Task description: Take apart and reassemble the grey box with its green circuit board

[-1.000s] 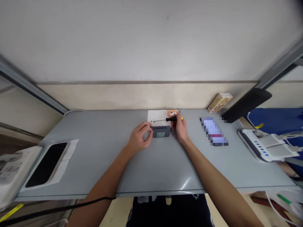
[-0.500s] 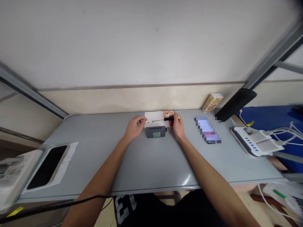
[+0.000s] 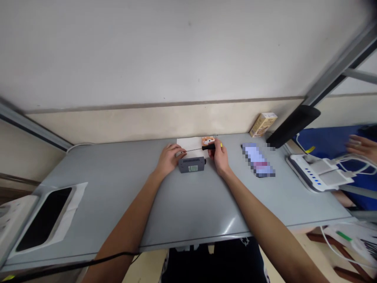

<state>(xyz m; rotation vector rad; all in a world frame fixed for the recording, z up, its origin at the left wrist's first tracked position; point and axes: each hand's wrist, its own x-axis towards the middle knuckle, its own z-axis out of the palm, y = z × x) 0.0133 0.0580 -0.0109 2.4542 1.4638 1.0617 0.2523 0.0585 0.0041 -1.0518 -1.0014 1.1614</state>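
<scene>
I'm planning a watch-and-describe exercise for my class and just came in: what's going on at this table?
A person holds a screwdriver in the right hand, its shaft pointing left over white paper. The left hand has its fingertips at the tip; whether they grip anything is too small to tell. A gray box sits on the table, in front of the paper. Another person's hand shows at far right.

Between the forearms (image 3: pixel 147 188), the desk (image 3: pixel 200 204) offers passage until the grey box (image 3: pixel 192 165) blocks it.
</scene>
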